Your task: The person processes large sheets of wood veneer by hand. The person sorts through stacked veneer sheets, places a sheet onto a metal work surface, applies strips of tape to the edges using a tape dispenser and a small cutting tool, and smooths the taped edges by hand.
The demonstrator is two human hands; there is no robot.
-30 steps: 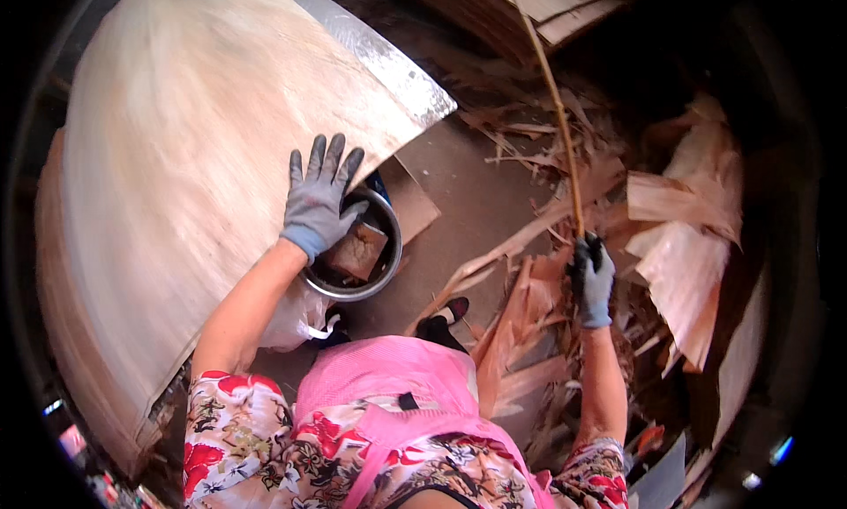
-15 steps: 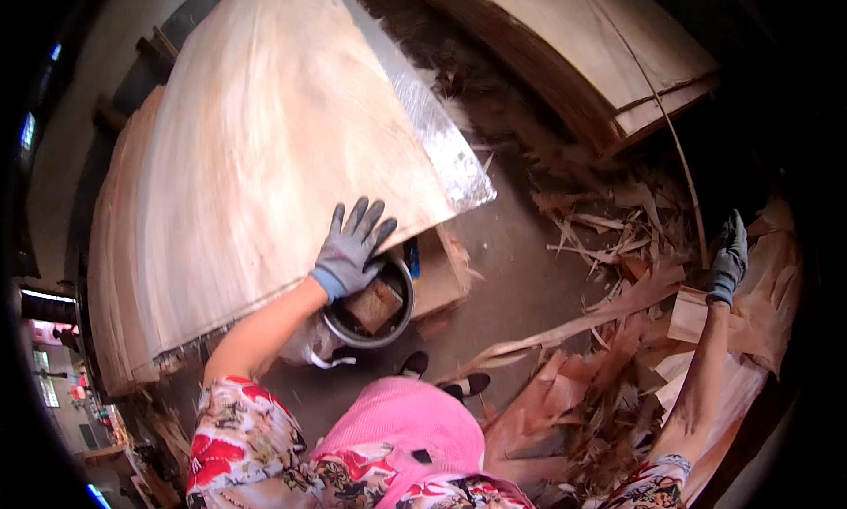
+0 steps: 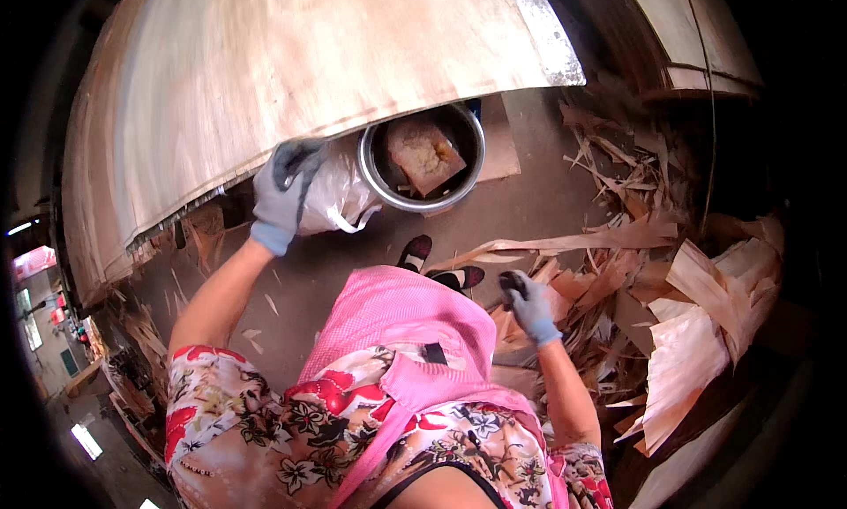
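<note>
A large stack of pale wood veneer sheets point(image 3: 291, 59) spans the upper left. My left hand point(image 3: 281, 191), in a grey glove with dark fingers, is at the stack's near edge with its fingers curled in. Whether they pinch a sheet I cannot make out. Lower right of it, my right hand point(image 3: 528, 308), gloved the same way, is in the air beside my pink apron point(image 3: 397, 319). Its fingers are bent closed, and what they hold, if anything, is hidden. Between the hands stands a round metal pot point(image 3: 363, 169) with a brownish block point(image 3: 426, 159) inside.
A white plastic bag point(image 3: 335, 191) hangs or lies beside the pot, under the stack's edge. Torn veneer scraps point(image 3: 618, 288) cover the floor at the right, with larger pieces point(image 3: 684, 368) piled behind. Another wood stack point(image 3: 697, 33) stands at the far right. My shoes point(image 3: 415, 253) show below.
My left hand has drawn back from lying flat on the veneer to its near edge, fingers curling. My right hand has come in from the far right toward my body. The view has shifted.
</note>
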